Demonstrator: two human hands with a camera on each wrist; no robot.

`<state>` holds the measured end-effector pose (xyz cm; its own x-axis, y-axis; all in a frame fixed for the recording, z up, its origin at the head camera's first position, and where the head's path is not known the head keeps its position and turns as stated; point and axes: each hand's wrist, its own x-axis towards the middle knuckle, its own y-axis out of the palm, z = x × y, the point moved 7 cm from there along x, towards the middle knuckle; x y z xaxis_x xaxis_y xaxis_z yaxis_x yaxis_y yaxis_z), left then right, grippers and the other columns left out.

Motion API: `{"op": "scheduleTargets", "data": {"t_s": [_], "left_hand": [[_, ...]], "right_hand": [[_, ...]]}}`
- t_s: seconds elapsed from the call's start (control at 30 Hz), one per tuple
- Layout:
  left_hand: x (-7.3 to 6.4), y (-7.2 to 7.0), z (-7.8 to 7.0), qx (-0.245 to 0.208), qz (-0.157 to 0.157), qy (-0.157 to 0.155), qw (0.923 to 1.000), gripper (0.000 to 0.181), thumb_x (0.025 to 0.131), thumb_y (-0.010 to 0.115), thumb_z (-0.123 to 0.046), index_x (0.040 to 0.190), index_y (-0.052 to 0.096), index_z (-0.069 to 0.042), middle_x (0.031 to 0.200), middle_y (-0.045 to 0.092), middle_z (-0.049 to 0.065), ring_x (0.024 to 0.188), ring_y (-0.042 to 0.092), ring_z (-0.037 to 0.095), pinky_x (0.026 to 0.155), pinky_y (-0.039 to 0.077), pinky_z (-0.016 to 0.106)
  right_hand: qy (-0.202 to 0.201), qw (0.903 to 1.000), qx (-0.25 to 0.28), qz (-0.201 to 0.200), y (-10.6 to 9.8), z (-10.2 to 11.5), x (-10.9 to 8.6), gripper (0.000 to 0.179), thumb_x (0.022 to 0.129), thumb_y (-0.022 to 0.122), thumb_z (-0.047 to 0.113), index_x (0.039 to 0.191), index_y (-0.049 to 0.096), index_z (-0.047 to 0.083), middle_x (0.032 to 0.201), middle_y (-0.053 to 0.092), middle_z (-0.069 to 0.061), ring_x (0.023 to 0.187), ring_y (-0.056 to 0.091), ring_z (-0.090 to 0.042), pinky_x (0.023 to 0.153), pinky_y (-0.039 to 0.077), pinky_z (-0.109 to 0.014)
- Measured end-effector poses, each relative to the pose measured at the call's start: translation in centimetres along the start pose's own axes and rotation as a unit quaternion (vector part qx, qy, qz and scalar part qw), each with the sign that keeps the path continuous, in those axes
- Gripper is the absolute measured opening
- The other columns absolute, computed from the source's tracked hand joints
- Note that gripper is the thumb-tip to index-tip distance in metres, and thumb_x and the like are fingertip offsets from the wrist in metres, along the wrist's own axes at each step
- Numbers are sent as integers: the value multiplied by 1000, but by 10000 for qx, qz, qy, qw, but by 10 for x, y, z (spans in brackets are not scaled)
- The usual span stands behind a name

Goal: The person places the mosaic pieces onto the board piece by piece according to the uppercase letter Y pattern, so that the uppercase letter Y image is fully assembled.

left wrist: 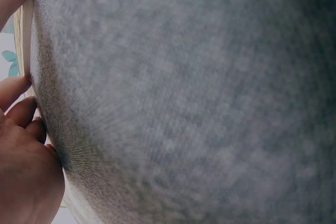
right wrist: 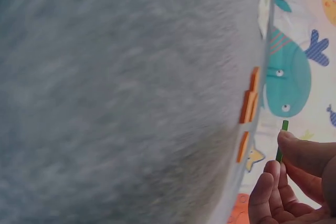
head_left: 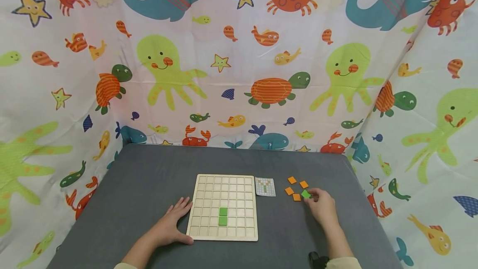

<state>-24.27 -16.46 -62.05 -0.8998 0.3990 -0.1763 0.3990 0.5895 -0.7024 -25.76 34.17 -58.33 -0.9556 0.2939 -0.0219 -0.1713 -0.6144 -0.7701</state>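
Observation:
A square wooden grid board lies on the table, with two green square tiles in one column, one above the other. My left hand rests at the board's left edge, fingers and thumb spread and touching its side; the left wrist view shows the fingers against that edge. My right hand pinches a green square tile between thumb and fingertips, lifted off the table in the right wrist view. Beside it in the head view lie several orange square tiles.
A small printed pattern card lies against the board's right side, showing a grid with coloured squares. Grey cloth covers the table. Behind and on both sides hangs a curtain printed with sea animals.

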Motion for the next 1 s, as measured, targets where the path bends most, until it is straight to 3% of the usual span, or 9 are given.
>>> {"op": "scheduleTargets", "data": {"t_s": [0.27, 0.67, 1.0], "left_hand": [[1, 1, 4, 72, -13, 9, 10000, 129, 51, 96, -52, 157, 36, -6, 166, 25, 16, 156, 10, 38, 123, 6, 64], [2, 1, 6, 63, 4, 4, 10000, 128, 53, 95, -53, 157, 36, -7, 167, 24, 16, 157, 10, 38, 123, 6, 63], [-1, 0, 1, 33, 52, -79, 9999, 127, 54, 96, -50, 157, 36, -8, 167, 23, 15, 156, 10, 38, 123, 5, 64]], "right_hand": [[-187, 9997, 68, -170, -5, 25, -4, 32, 89, 77, 16, 118, 71, 3, 114, 67, -19, 100, 67, -33, 80, 58, -49], [-463, 9987, 147, -158, 2, 53, -6, 29, 86, 81, 14, 113, 74, 6, 110, 69, -13, 86, 66, -22, 63, 52, -29], [-847, 9960, 287, -77, 15, 68, -10, 29, 83, 82, 11, 111, 74, 7, 108, 71, -12, 86, 69, -22, 67, 54, -30]]}}
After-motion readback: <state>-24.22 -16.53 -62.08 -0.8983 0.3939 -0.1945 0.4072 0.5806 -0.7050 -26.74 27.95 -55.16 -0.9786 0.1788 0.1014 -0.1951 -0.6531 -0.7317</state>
